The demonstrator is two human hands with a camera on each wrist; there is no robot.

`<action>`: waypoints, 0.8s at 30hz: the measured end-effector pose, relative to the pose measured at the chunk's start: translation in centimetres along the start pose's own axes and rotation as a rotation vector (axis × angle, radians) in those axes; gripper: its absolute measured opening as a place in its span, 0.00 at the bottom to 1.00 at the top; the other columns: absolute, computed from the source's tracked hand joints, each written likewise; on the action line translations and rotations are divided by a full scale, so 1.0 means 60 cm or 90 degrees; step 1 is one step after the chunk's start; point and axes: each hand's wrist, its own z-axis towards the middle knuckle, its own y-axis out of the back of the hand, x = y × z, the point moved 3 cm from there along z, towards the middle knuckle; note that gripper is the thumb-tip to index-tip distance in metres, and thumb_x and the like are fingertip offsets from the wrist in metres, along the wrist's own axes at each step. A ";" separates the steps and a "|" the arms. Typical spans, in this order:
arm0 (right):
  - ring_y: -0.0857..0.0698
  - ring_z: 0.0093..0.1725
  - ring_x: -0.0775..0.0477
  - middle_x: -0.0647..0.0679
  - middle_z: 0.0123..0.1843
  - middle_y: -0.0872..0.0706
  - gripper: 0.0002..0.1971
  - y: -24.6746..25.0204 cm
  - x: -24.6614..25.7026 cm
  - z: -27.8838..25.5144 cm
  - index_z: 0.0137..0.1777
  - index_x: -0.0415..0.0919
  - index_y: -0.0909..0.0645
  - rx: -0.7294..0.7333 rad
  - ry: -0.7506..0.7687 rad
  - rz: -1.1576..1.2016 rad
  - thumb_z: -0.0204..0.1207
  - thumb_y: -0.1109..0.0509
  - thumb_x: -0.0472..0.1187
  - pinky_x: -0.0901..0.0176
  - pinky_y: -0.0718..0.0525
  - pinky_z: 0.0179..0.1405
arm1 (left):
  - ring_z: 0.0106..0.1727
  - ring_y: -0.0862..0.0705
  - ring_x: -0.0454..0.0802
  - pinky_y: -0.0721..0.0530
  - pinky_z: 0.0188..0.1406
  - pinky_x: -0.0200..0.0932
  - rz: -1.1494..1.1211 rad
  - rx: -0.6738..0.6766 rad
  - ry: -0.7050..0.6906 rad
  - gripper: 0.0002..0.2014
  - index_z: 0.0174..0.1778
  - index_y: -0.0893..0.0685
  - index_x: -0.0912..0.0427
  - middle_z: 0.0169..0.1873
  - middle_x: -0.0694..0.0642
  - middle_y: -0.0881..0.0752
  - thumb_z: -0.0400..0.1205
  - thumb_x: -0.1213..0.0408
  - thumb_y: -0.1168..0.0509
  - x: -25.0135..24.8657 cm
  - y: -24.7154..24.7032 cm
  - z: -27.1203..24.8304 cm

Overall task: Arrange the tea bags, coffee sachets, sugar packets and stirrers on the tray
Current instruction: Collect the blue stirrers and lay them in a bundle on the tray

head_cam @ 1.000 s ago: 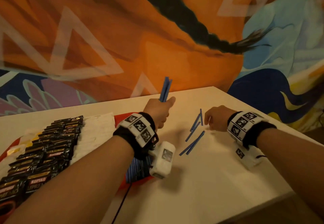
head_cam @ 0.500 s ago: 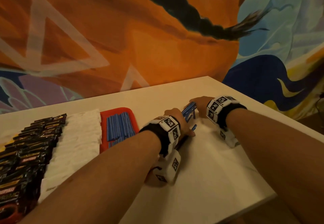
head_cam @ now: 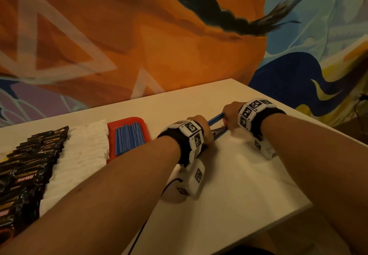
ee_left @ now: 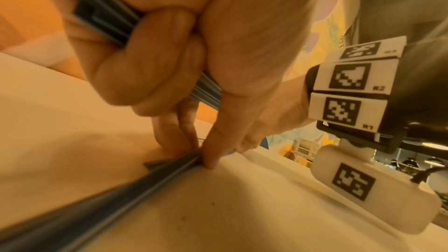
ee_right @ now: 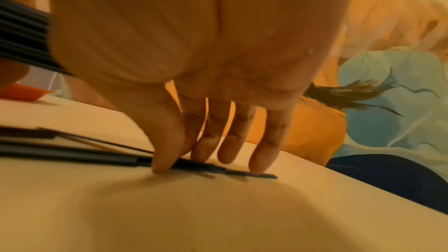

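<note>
My left hand (head_cam: 207,135) grips a bundle of blue stirrers (head_cam: 216,117), its fingers curled round them (ee_left: 106,20). It sits low over the table, right of the red tray (head_cam: 111,133). Just beyond it my right hand (head_cam: 227,119) reaches down to loose blue stirrers (ee_right: 121,158) lying on the table. Thumb and fingertips (ee_right: 260,166) pinch them from either side. The tray's right end holds a row of blue stirrers (head_cam: 129,139). To their left lie white sugar packets (head_cam: 83,151) and dark coffee sachets (head_cam: 29,161).
The white table (head_cam: 239,195) ends close by on the right and at the front. A painted wall stands right behind it. A thin black cable (head_cam: 171,183) hangs from my left wrist unit onto the tabletop.
My left hand has come down from holding the bundle upright and now sits beside the right hand. The scattered loose stirrers have been drawn together under the right fingers.
</note>
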 end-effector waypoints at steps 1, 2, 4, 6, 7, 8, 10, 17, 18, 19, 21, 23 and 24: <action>0.14 0.44 0.40 0.47 0.38 0.15 0.09 0.000 -0.003 -0.005 0.48 0.44 0.15 0.021 -0.002 -0.003 0.70 0.24 0.45 0.51 0.13 0.48 | 0.39 0.19 0.54 0.16 0.43 0.46 0.014 0.000 -0.001 0.16 0.35 0.23 0.56 0.33 0.53 0.21 0.76 0.54 0.24 0.000 -0.001 0.001; 0.13 0.45 0.40 0.45 0.41 0.13 0.10 -0.001 -0.007 -0.010 0.48 0.44 0.13 0.036 -0.006 -0.003 0.68 0.23 0.46 0.49 0.12 0.51 | 0.38 0.21 0.54 0.19 0.41 0.45 0.032 0.002 -0.005 0.15 0.33 0.24 0.56 0.33 0.53 0.21 0.77 0.54 0.25 -0.001 -0.002 0.001; 0.14 0.46 0.40 0.44 0.46 0.12 0.12 -0.001 -0.014 -0.022 0.47 0.47 0.16 0.047 -0.018 -0.009 0.66 0.23 0.50 0.45 0.13 0.55 | 0.38 0.22 0.54 0.21 0.40 0.44 0.068 0.010 -0.017 0.15 0.34 0.24 0.56 0.32 0.53 0.23 0.80 0.55 0.28 -0.003 -0.003 0.000; 0.14 0.49 0.39 0.45 0.50 0.13 0.17 -0.004 -0.019 -0.033 0.49 0.48 0.18 0.052 -0.021 -0.002 0.65 0.23 0.54 0.44 0.14 0.57 | 0.41 0.21 0.55 0.22 0.42 0.45 0.097 0.031 -0.037 0.13 0.40 0.23 0.58 0.32 0.53 0.23 0.83 0.55 0.30 -0.007 -0.003 -0.006; 0.14 0.49 0.39 0.45 0.50 0.13 0.18 -0.006 -0.020 -0.039 0.50 0.46 0.18 0.052 -0.019 0.007 0.65 0.23 0.55 0.44 0.14 0.57 | 0.42 0.21 0.55 0.21 0.43 0.46 0.112 0.040 -0.051 0.12 0.43 0.23 0.59 0.33 0.54 0.23 0.83 0.55 0.31 -0.010 -0.003 -0.009; 0.14 0.49 0.39 0.45 0.49 0.12 0.19 -0.009 -0.022 -0.044 0.50 0.45 0.17 0.048 -0.011 0.017 0.66 0.22 0.56 0.45 0.14 0.56 | 0.43 0.21 0.55 0.21 0.43 0.46 0.130 0.044 -0.061 0.12 0.43 0.22 0.59 0.33 0.54 0.23 0.84 0.55 0.32 -0.011 -0.003 -0.013; 0.13 0.46 0.40 0.45 0.46 0.12 0.19 -0.014 -0.023 -0.055 0.47 0.45 0.17 0.039 -0.003 0.036 0.66 0.22 0.58 0.48 0.13 0.51 | 0.41 0.21 0.56 0.21 0.42 0.46 0.166 0.040 -0.069 0.14 0.36 0.23 0.58 0.33 0.54 0.22 0.85 0.57 0.33 -0.011 -0.006 -0.017; 0.12 0.46 0.40 0.46 0.39 0.13 0.12 -0.010 -0.025 -0.077 0.38 0.46 0.20 -0.003 0.012 0.086 0.71 0.22 0.51 0.50 0.12 0.50 | 0.32 0.27 0.49 0.26 0.36 0.43 0.181 0.068 -0.058 0.16 0.33 0.26 0.59 0.30 0.54 0.26 0.88 0.60 0.38 -0.013 0.009 -0.033; 0.12 0.45 0.40 0.45 0.38 0.13 0.12 -0.009 -0.029 -0.078 0.38 0.44 0.19 -0.008 0.008 0.095 0.72 0.22 0.50 0.49 0.12 0.50 | 0.31 0.28 0.48 0.27 0.34 0.43 0.183 0.069 -0.055 0.15 0.35 0.25 0.60 0.31 0.54 0.26 0.89 0.61 0.40 -0.013 0.013 -0.038; 0.12 0.45 0.39 0.45 0.38 0.13 0.12 -0.007 -0.033 -0.081 0.38 0.43 0.19 -0.012 0.001 0.102 0.73 0.23 0.49 0.49 0.12 0.51 | 0.32 0.28 0.48 0.27 0.35 0.43 0.180 0.066 -0.054 0.14 0.38 0.23 0.61 0.32 0.54 0.25 0.90 0.61 0.42 -0.012 0.016 -0.042; 0.12 0.46 0.39 0.44 0.39 0.13 0.10 -0.005 -0.039 -0.085 0.39 0.42 0.19 -0.019 -0.012 0.119 0.73 0.25 0.47 0.46 0.11 0.53 | 0.39 0.21 0.51 0.23 0.44 0.47 0.148 0.068 -0.052 0.14 0.53 0.17 0.64 0.40 0.56 0.19 0.91 0.61 0.45 -0.007 0.020 -0.046; 0.11 0.49 0.37 0.40 0.47 0.10 0.09 -0.004 -0.041 -0.090 0.48 0.36 0.16 -0.012 -0.021 0.146 0.76 0.26 0.43 0.44 0.12 0.56 | 0.60 0.17 0.59 0.21 0.58 0.52 0.110 0.063 -0.037 0.18 0.69 0.21 0.66 0.60 0.63 0.16 0.92 0.60 0.49 -0.004 0.024 -0.057; 0.11 0.52 0.37 0.39 0.50 0.10 0.10 -0.004 -0.041 -0.093 0.52 0.33 0.16 -0.001 -0.024 0.160 0.77 0.27 0.41 0.45 0.12 0.58 | 0.68 0.19 0.61 0.22 0.64 0.52 0.097 0.055 -0.030 0.20 0.72 0.23 0.67 0.68 0.65 0.19 0.93 0.60 0.50 -0.005 0.028 -0.061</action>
